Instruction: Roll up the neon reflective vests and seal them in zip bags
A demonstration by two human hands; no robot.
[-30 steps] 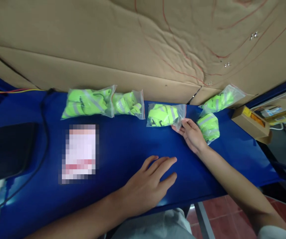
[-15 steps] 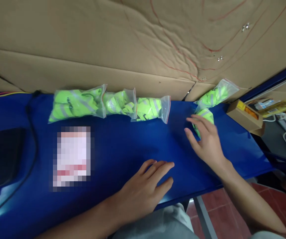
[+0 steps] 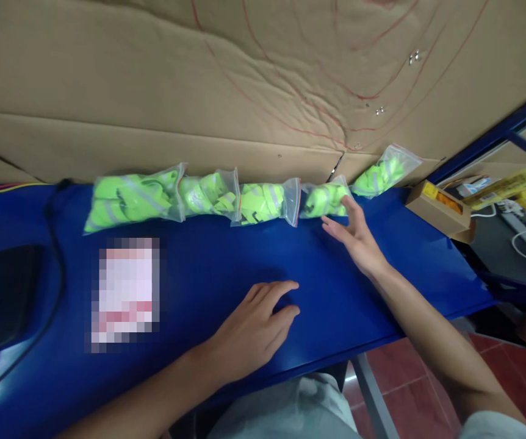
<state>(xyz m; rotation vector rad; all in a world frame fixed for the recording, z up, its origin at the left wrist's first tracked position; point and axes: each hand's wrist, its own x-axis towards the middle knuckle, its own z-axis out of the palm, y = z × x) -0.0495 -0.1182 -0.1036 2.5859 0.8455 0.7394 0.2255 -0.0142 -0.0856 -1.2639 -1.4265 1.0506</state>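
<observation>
Several clear zip bags with neon-yellow reflective fabric lie in a row along the back of the blue table (image 3: 190, 262). At the row's left is the largest bag (image 3: 130, 198), followed by a second bag (image 3: 208, 195) and a third bag (image 3: 263, 202). My right hand (image 3: 354, 235) is at the near right edge of the fourth bag (image 3: 326, 200), thumb and fingers apart; whether it touches the plastic I cannot tell. Tilted against the cardboard is the rightmost bag (image 3: 382, 175). My left hand (image 3: 258, 326) hovers low over the table's front part, holding nothing, its fingers apart.
A brown cardboard panel (image 3: 153, 73) rises behind the row. On the left lie a dark flat device (image 3: 2, 296), a black cable (image 3: 59, 268) and a blurred-out pale sheet (image 3: 128, 286). To the right stands a small open carton (image 3: 439, 210) with orange contents.
The fourth bag, formerly angled under my right hand, now lies in line beside the third bag. My right hand has moved left with it. The whole view has shifted slightly.
</observation>
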